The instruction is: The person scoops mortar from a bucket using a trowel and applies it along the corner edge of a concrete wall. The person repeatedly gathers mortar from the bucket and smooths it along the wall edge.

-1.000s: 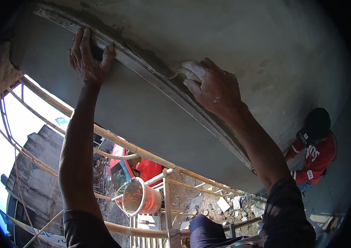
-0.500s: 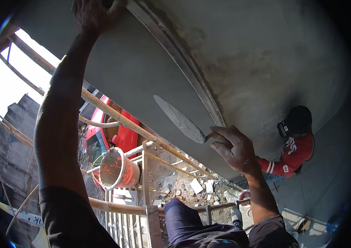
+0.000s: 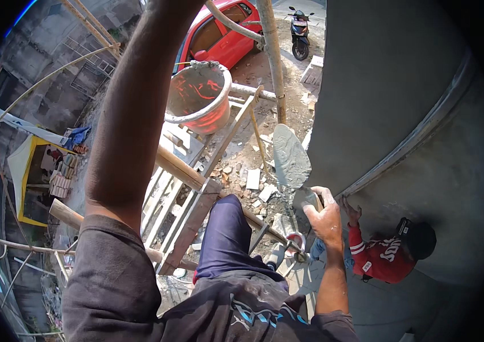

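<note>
My right hand (image 3: 327, 221) is closed round the handle of a pointed trowel (image 3: 291, 157), its blade tip up and smeared with wet grey mortar. Beside it rises a grey plastered wall (image 3: 379, 74). A long straightedge (image 3: 419, 137) lies on the wall, slanting up to the right. A co-worker's hand (image 3: 352, 212) is at its lower end. My left arm (image 3: 128, 125) reaches up past the top edge, so the left hand is out of the picture. Right of that arm stands a red bucket (image 3: 210, 117), its inside coated with mortar.
Wooden scaffold poles (image 3: 276, 62) and a slatted plank platform (image 3: 188, 228) surround me. Below lies rubble (image 3: 236, 176). A red car (image 3: 225, 34) and a motorbike (image 3: 299, 33) are parked beyond. The co-worker (image 3: 390, 251), in red sleeves and dark cap, stands lower right by the wall.
The view has swung leftward, so the wall and straightedge sit further right. My left hand has left the picture at the top. The trowel now points upright, and the co-worker's hand shows at the straightedge.
</note>
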Demonstrator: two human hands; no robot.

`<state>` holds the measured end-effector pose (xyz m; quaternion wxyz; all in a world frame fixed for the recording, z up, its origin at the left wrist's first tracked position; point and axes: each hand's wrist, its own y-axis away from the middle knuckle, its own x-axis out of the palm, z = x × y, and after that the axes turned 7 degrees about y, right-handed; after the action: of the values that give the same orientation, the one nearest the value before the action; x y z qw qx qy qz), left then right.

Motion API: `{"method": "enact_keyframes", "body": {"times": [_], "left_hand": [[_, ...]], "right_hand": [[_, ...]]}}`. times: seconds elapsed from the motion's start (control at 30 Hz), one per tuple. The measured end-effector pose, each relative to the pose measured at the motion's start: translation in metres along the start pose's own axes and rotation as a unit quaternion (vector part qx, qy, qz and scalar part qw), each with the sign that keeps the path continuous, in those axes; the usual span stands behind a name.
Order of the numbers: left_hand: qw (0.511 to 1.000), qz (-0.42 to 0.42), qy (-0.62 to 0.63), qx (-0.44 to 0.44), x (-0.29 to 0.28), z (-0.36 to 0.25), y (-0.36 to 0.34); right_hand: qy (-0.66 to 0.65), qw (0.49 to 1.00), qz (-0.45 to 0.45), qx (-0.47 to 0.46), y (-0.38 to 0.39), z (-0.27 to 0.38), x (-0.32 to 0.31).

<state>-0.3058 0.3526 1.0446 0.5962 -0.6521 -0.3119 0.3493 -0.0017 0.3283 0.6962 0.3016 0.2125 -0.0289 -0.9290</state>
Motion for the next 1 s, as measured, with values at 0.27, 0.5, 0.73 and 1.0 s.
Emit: {"method": "enact_keyframes", "body": {"times": [0.27, 0.5, 0.73, 1.0], "left_hand": [[0.504, -0.204, 0.123, -0.83, -0.125, 0.03, 0.317], [0.553, -0.324, 0.154, -0.752, -0.137, 0.101, 0.373], [0.639, -0.333, 0.132, -0.681, -0.095, 0.06, 0.392], [0.678, -0.382, 0.189, -0.599, -0.09, 0.055, 0.399]], "right_hand": [[0.11, 0.973, -0.001, -0.201, -0.122, 0.109, 0.002], [0.364, 0.893, 0.056, -0.261, -0.216, 0.208, 0.055], [0.497, 0.808, 0.121, -0.293, -0.27, 0.237, 0.161], [0.494, 0.83, 0.149, -0.211, -0.291, 0.218, 0.194]]}}
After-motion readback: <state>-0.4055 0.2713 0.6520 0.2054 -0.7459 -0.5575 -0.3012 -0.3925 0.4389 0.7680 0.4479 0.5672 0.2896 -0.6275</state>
